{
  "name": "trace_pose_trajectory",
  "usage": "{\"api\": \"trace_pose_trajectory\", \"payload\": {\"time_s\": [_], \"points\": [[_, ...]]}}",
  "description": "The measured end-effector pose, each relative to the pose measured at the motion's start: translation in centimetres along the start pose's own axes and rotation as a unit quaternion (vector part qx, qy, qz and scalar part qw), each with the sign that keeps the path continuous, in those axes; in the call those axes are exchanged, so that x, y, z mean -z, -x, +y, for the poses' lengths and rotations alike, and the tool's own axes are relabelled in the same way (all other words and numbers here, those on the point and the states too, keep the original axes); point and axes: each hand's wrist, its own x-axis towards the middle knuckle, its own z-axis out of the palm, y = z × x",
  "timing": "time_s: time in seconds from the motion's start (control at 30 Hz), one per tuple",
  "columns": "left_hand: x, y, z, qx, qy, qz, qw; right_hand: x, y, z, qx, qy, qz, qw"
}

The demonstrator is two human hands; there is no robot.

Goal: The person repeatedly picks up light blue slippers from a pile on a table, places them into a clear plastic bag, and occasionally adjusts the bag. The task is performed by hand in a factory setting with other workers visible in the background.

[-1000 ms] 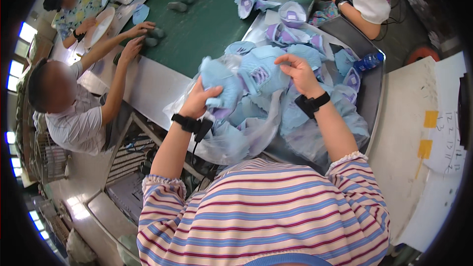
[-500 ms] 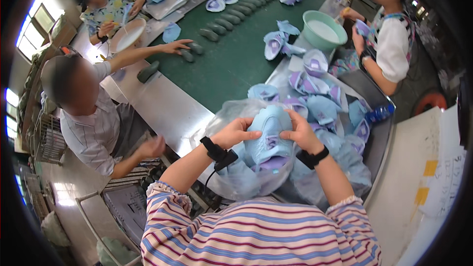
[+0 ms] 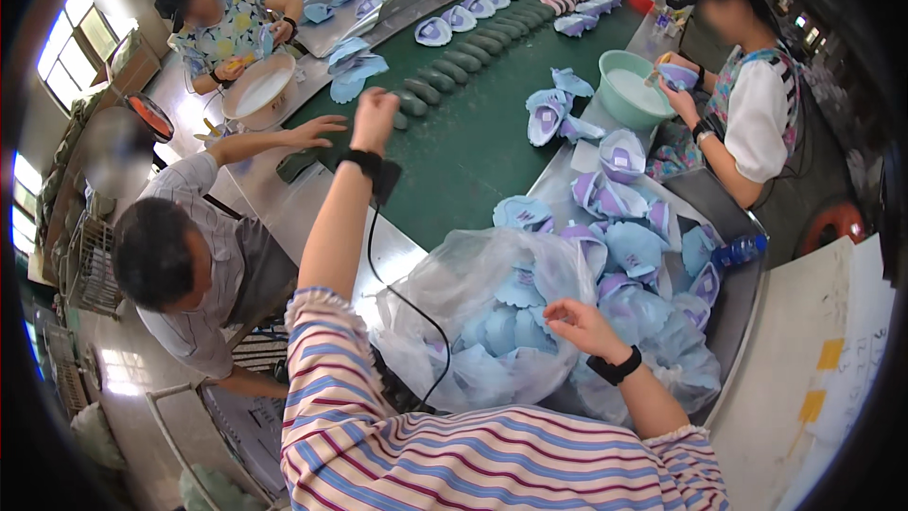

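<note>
My left hand (image 3: 376,118) is stretched forward over the near end of the green belt (image 3: 454,161). Its fingers are curled closed, with nothing seen in them. Close by it is the near end of a row of dark green shoe lasts (image 3: 443,80), and beyond lies a small pile of light blue shoe uppers (image 3: 355,66) at the belt's left edge. My right hand (image 3: 579,326) is open and bent at the fingers, above a clear plastic bag (image 3: 426,308) full of blue uppers (image 3: 515,326). Loose blue and purple uppers (image 3: 634,246) lie to its right.
A person (image 3: 170,255) at left reaches an arm toward the belt. Two others work by a beige basin (image 3: 260,90) and a green basin (image 3: 634,85). A blue bottle (image 3: 740,251) lies at right; a white board (image 3: 794,341) stands beside it. A black cable (image 3: 411,298) hangs from my left wrist.
The blue upper has left both my hands. My left hand has swung forward and left over the belt; my right has dropped beside the bag. The blue pile at the belt's left edge is larger.
</note>
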Motion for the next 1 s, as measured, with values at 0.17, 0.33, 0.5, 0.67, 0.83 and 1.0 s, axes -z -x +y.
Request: {"api": "trace_pose_trajectory", "payload": {"time_s": [0.17, 0.33, 0.5, 0.67, 0.83, 1.0], "points": [[-4.9, 20.8, 1.7, 0.087, -0.052, -0.586, 0.804, -0.9, -1.7, -0.1, 0.034, 0.171, -0.009, 0.985], [-3.4, 34.3, -1.7, -0.083, -0.292, -0.619, 0.724, 2.3, -1.9, 2.2, 0.039, 0.557, 0.054, 0.828], [-2.9, 33.3, -1.1, -0.078, -0.244, -0.605, 0.754, 9.3, 0.3, 5.5, -0.042, 0.475, 0.057, 0.877], [-8.5, 27.6, -3.1, 0.199, -0.166, -0.547, 0.796, 6.7, -0.9, 6.1, -0.039, 0.515, 0.07, 0.854], [-14.2, 28.0, -3.5, -0.109, -0.234, -0.268, 0.928, 6.0, -0.4, 1.9, -0.088, 0.556, 0.171, 0.808], [-16.2, 26.9, 0.7, -0.143, -0.301, -0.381, 0.862, 10.6, 0.2, 3.1, -0.125, 0.572, 0.206, 0.784]]}}
